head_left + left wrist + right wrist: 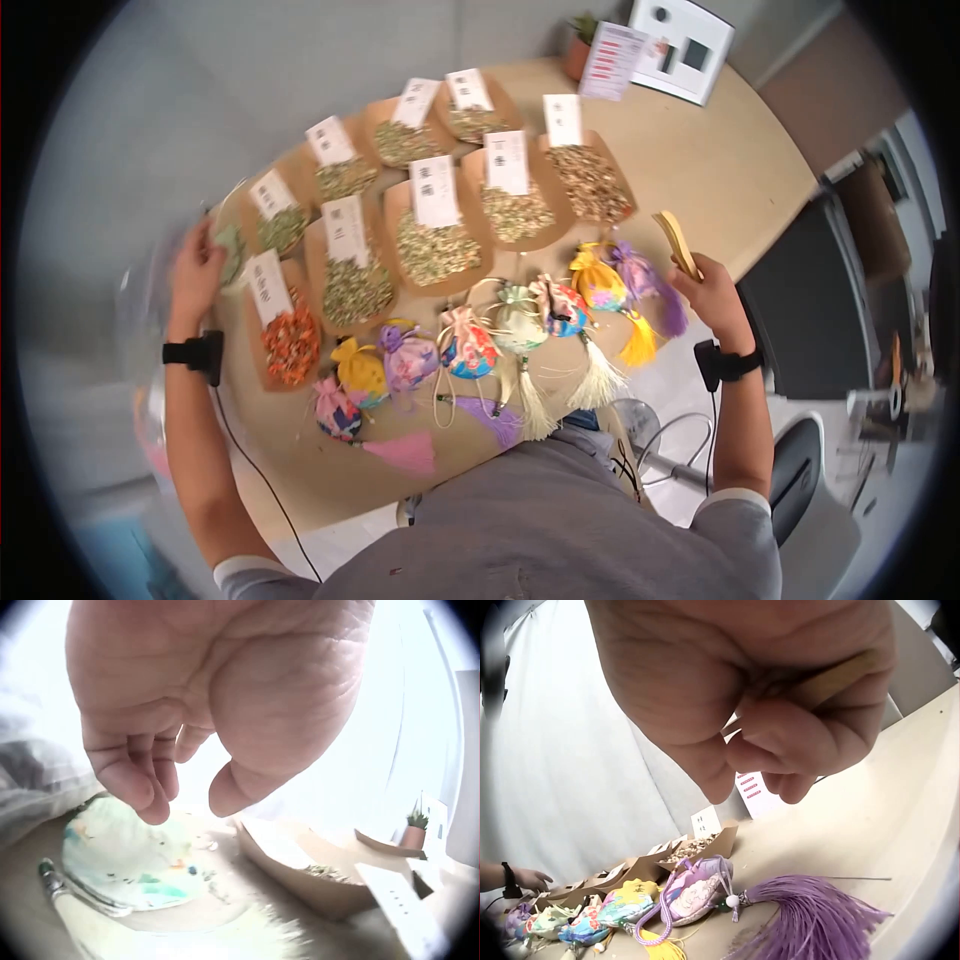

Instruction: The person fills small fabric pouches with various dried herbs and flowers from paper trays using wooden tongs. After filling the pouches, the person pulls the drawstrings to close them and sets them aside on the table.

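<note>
My right hand point(712, 300) grips a slim, yellowish wooden tool with a scoop-like far end point(672, 238), held over the table's right side. In the right wrist view its handle point(838, 681) passes through the curled fingers; a sachet with a purple tassel point(802, 915) lies below. At the far left, my left hand point(197, 270) reaches beside a pale green sachet point(231, 250). The left wrist view shows this sachet point(127, 859) under the loosely bent fingers, with a gap between thumb and fingertips. A cream tassel point(217, 937) lies in front of it.
Several brown paper trays of dried herbs point(440, 250) with white label cards stand across the table point(700, 170). A row of colourful tasselled sachets point(470, 345) lies along the near edge. Behind are a potted plant point(578, 52), a printed card point(612, 62) and a white framed board point(690, 50).
</note>
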Tool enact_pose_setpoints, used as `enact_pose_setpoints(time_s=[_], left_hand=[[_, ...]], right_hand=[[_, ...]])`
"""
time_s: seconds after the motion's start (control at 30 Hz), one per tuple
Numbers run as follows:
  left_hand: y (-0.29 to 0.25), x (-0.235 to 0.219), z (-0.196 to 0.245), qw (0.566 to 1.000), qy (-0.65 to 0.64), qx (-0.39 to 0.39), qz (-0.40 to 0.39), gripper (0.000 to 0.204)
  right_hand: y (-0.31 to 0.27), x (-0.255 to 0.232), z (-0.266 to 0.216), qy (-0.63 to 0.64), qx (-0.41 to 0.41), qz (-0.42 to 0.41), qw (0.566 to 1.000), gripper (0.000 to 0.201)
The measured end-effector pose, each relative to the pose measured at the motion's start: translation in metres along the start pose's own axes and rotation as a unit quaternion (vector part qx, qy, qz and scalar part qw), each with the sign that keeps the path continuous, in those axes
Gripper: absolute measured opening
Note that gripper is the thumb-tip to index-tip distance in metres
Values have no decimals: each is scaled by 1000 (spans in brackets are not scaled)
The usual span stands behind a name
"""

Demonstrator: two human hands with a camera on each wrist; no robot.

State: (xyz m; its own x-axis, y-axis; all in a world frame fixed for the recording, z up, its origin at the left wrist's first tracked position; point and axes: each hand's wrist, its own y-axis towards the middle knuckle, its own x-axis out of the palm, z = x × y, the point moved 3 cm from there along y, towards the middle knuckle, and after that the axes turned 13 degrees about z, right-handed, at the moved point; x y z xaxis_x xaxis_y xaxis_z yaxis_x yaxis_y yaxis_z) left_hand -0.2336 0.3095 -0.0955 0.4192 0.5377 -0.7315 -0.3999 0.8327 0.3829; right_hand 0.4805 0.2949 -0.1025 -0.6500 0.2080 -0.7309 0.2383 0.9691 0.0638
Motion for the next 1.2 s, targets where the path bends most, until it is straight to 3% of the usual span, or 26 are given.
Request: enact_pose_setpoints(time_s=[0.1,0.2,0.23,0.3,0.43,0.47,0.57,0.6,0.7,0.73,0.8,0.83,0.9,1.0,1.03,1.07,1.17,1.2], left_hand=[[-63,-14,77,993,-78,83,-9,40],[-134,-16,147,981,-176,-6,-79,36],[-156,-18,168,969,-220,-29,-108,36],[-189,-20,198,970,-204,87,-103,35],[-237,2,234,931,-313,68,-173,27],[-242,9,244,912,-345,85,-205,27],[-247,21,278,887,-410,101,-188,28],[-247,25,285,887,-409,102,-189,28],[-248,27,292,886,-424,120,-145,32],[-253,29,284,897,-407,85,-148,32],[-256,28,274,907,-389,46,-151,32],[-256,24,270,906,-400,37,-130,29],[-260,23,262,905,-410,21,-109,26],[-265,23,247,880,-470,-4,-66,27],[-264,20,241,850,-523,-39,-52,28],[-263,19,237,816,-573,-71,-38,29],[-268,18,236,809,-583,-69,-32,30],[-268,18,233,806,-586,-71,-37,30]], right_hand=[[15,28,6,36,-38,-60,997,25],[26,39,6,18,-7,-109,994,16],[28,34,7,25,5,-103,994,13],[31,15,4,92,18,-71,993,8],[13,-23,-27,210,21,-79,974,6],[-1,-23,-50,238,-28,-104,965,9],[-47,9,-113,363,-164,-174,900,18],[-59,20,-121,372,-173,-216,886,19],[-93,50,-158,382,-203,-296,852,23],[-100,58,-166,383,-202,-295,852,23],[-109,77,-172,413,-116,-355,831,31],[-109,85,-172,412,-114,-358,830,31],[-112,96,-176,392,-205,-375,815,24],[-114,109,-175,416,-214,-367,804,23],[-114,111,-171,451,-198,-359,793,22],[-111,110,-169,468,-117,-383,788,19],[-117,117,-167,477,-100,-413,770,20],[-115,114,-171,463,-143,-404,776,24]])
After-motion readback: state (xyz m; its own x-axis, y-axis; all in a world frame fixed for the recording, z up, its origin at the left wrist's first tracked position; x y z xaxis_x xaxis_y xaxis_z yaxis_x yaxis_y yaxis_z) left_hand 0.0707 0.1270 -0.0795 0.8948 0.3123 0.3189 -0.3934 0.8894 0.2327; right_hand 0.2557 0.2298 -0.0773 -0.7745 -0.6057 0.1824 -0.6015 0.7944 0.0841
